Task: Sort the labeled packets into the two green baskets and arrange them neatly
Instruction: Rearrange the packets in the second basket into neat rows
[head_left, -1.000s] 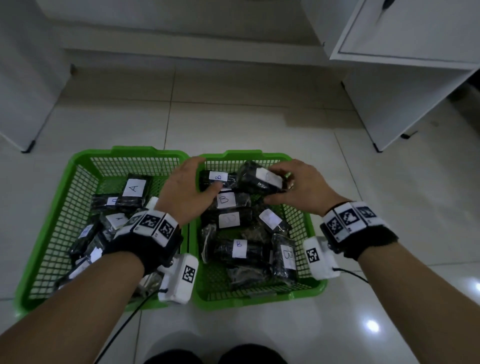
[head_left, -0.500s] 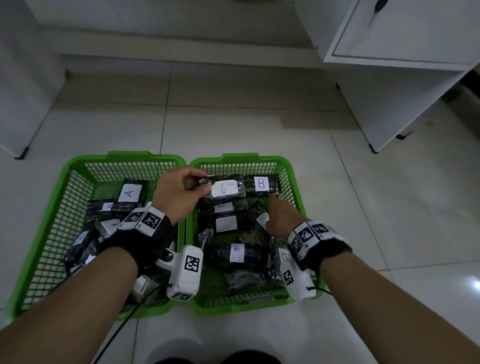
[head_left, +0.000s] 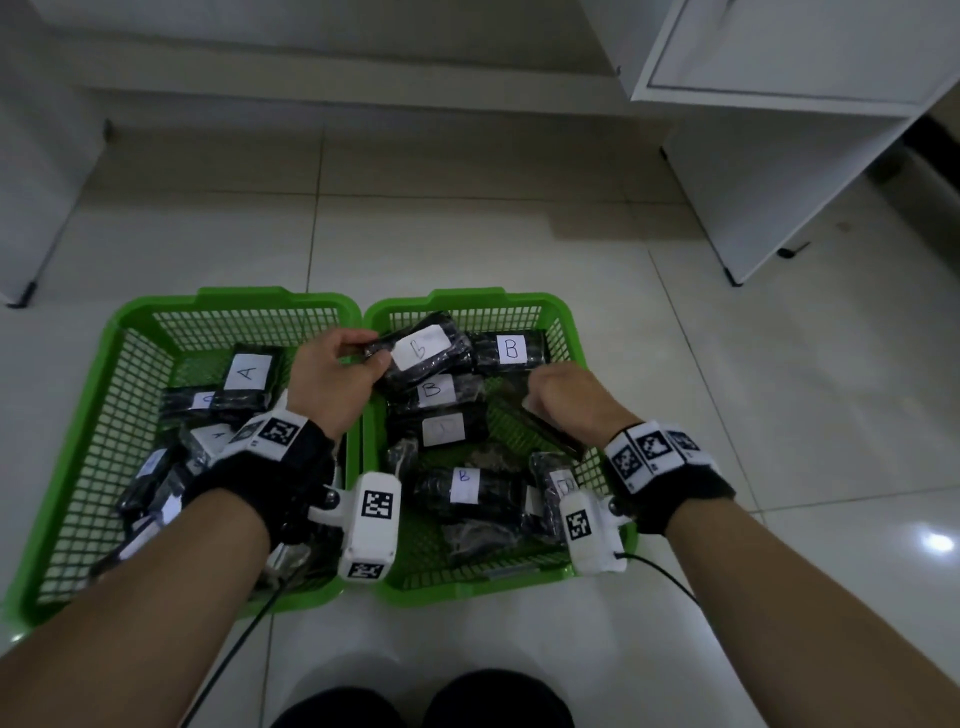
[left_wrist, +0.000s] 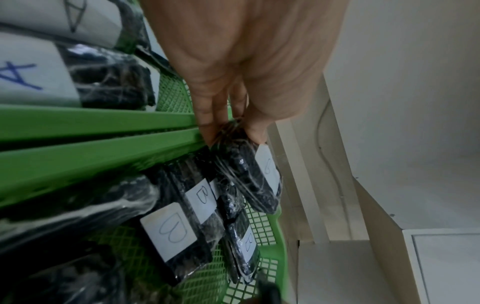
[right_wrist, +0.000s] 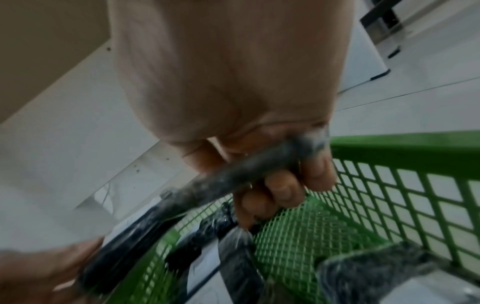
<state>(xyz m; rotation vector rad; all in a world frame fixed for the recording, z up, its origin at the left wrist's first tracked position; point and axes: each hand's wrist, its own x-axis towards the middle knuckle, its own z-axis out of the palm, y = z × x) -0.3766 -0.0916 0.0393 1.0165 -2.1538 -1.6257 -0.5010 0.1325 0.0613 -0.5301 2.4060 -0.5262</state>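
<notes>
Two green baskets sit side by side on the floor: the left basket (head_left: 130, 364) holds black packets labeled A (head_left: 248, 374), the right basket (head_left: 563, 322) holds packets labeled B (head_left: 511, 349). My left hand (head_left: 332, 374) pinches the end of a B packet (head_left: 423, 353) above the right basket's far left corner; in the left wrist view the fingers (left_wrist: 213, 123) pinch that packet (left_wrist: 249, 174). My right hand (head_left: 566, 400) grips another dark packet (head_left: 545, 426) by its edge over the right basket. The right wrist view shows the fingers (right_wrist: 285, 189) curled around this packet (right_wrist: 233, 170); its label is hidden.
A white cabinet (head_left: 779, 130) stands on the tiled floor at the back right, another white unit (head_left: 36, 182) at the far left. Cables run from both wrist cameras. My dark knees (head_left: 415, 701) are at the bottom edge.
My left hand has lifted and tilted its B packet slightly. My right hand has closed on a dark packet in the right basket and raised it; the head view has moved closer.
</notes>
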